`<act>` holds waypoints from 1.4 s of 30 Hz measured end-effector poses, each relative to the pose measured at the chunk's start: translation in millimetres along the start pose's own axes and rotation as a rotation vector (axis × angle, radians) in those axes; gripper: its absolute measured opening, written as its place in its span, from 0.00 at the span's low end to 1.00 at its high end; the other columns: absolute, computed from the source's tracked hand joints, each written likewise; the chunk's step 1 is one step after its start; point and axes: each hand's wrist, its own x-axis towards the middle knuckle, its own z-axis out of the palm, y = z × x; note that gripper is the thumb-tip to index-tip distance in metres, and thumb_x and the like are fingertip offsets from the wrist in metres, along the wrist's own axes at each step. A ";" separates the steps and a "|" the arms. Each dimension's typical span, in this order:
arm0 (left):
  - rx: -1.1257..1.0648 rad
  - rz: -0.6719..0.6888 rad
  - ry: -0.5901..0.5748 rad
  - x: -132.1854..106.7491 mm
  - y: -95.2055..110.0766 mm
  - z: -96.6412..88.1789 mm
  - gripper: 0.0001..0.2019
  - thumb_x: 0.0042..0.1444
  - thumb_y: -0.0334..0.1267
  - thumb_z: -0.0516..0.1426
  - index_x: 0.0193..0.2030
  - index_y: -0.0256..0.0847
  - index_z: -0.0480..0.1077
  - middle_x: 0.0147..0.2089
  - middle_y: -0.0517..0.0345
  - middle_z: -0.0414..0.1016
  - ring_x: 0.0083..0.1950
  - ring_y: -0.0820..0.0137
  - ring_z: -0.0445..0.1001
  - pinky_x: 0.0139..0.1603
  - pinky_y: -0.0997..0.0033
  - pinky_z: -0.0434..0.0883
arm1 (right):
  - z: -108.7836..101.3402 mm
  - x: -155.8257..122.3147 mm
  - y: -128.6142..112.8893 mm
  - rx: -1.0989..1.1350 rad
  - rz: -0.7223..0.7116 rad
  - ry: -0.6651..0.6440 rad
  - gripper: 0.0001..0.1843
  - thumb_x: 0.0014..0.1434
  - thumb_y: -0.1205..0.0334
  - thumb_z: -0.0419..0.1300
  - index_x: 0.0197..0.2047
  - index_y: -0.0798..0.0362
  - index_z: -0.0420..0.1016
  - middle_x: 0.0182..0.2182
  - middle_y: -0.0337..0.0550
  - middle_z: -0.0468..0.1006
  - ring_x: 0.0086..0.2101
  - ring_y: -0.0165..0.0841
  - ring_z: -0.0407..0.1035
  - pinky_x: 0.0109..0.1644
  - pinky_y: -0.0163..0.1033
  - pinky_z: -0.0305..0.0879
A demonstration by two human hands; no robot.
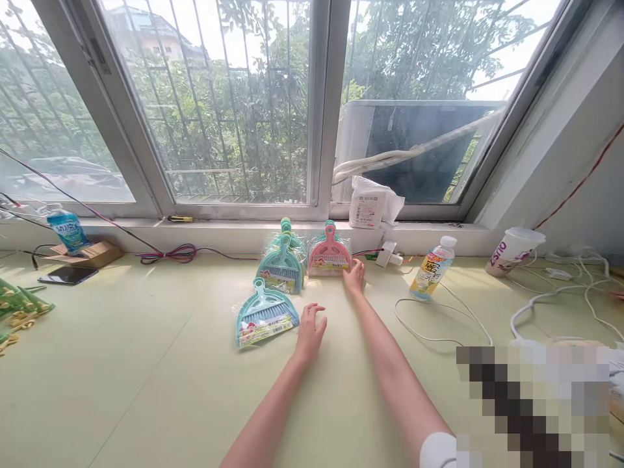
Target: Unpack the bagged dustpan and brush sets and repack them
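My left hand (311,330) is just over the table, fingers apart and holding nothing. Beside its fingertips lies a teal dustpan and brush set (266,315) in clear wrapping with a printed label. My right hand (355,278) has its fingers curled at the lower right edge of a pink dustpan and brush set (330,253), which leans upright near the window sill. Other sets, their handles pink-free and green, stand behind it, mostly hidden. To the left of the pink one, several teal dustpan and brush sets (283,263) stand in a row, one behind another.
A drink bottle (433,270), a white plug adapter (389,254) and a lidded cup (514,252) stand to the right among white cables (529,305). On the left are a blue bottle (71,229), an open carton (100,255) and a phone (68,275). A white packet (370,207) rests on the sill.
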 end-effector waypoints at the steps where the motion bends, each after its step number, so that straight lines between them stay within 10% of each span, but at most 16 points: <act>1: 0.002 0.006 0.001 -0.2 0.8 -0.1 0.13 0.60 0.38 0.50 0.49 0.41 0.68 0.59 0.45 0.63 0.64 0.60 0.64 0.64 0.56 0.62 | -0.5 -1.9 0.6 0.008 0.008 -0.025 0.28 0.51 0.61 0.58 0.56 0.52 0.58 0.57 0.57 0.65 0.59 0.46 0.58 0.58 0.49 0.59; 20: 0.108 0.097 -0.029 8.5 -12.3 8.2 0.10 0.59 0.32 0.50 0.43 0.40 0.71 0.53 0.48 0.68 0.58 0.62 0.69 0.61 0.56 0.64 | -69.3 -87.7 -5.4 -0.308 -0.278 -0.243 0.43 0.56 0.65 0.55 0.71 0.55 0.41 0.70 0.55 0.47 0.67 0.46 0.46 0.65 0.53 0.54; 31: 0.145 0.159 -0.082 6.8 -11.8 10.5 0.10 0.59 0.33 0.50 0.44 0.40 0.71 0.54 0.48 0.67 0.59 0.61 0.68 0.62 0.57 0.63 | -148.5 -160.0 -6.0 -0.302 -0.343 -0.404 0.29 0.60 0.63 0.52 0.65 0.49 0.57 0.67 0.51 0.57 0.64 0.43 0.53 0.64 0.53 0.56; 38: 0.216 0.146 -0.125 1.6 -4.1 7.9 0.11 0.60 0.34 0.50 0.45 0.40 0.71 0.55 0.48 0.67 0.59 0.60 0.67 0.64 0.55 0.62 | -244.5 -37.7 0.7 -0.267 -0.084 0.261 0.40 0.57 0.61 0.58 0.69 0.52 0.46 0.68 0.59 0.49 0.67 0.46 0.45 0.66 0.56 0.51; 42: 0.248 0.178 -0.173 -3.1 1.1 6.0 0.10 0.61 0.34 0.50 0.45 0.40 0.71 0.56 0.48 0.68 0.61 0.60 0.66 0.65 0.55 0.60 | -274.8 41.7 7.0 -0.215 0.202 0.298 0.51 0.50 0.54 0.67 0.69 0.49 0.42 0.68 0.60 0.52 0.65 0.49 0.51 0.64 0.56 0.51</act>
